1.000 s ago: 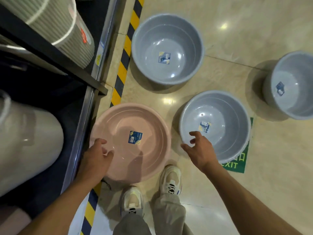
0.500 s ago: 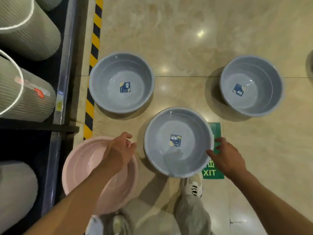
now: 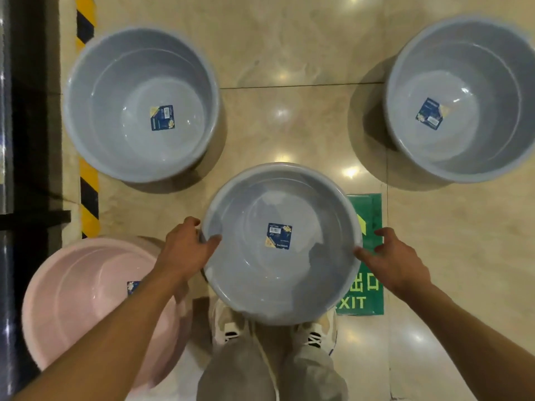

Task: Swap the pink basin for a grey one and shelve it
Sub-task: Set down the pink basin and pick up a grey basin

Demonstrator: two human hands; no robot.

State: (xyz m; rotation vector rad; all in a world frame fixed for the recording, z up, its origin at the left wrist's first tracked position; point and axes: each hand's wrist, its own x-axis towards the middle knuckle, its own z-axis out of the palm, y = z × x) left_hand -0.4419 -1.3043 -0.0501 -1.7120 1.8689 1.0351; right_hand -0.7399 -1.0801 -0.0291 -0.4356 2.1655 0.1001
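Change: a second ago the left hand rests on the pink basin and the right hand only reaches toward the near grey basin; now both hands are on the grey basin's rim.
Left hand: closed on the rim at 9 o'clock, thumb inside, fingers curled over the outer lip.
Right hand: at the rim at 3 o'clock, thumb touching the edge, fingers spread and not yet wrapped; I cannot tell whether it truly grips.
Pink basin: set down on the floor at 8 o'clock of the grey one, free of both hands, partly under the left forearm.
Meaning for task: the pink basin appears to be let go and the swap is at the pick-up of the grey one; shelving is not yet done.
Grey basin position: directly in front of the person, its near edge over the shoes, its right side over the green exit sign on the floor.
Other basins: one grey basin at 11 o'clock, another at 2 o'clock, both apart from the held one.
Edges: the shelf frame and striped floor tape run down the left side, at 9 to 10 o'clock.
Open room: bare floor between the two far basins at 12 o'clock; the way left to the shelf passes over the pink basin, so the lift likely needs height.
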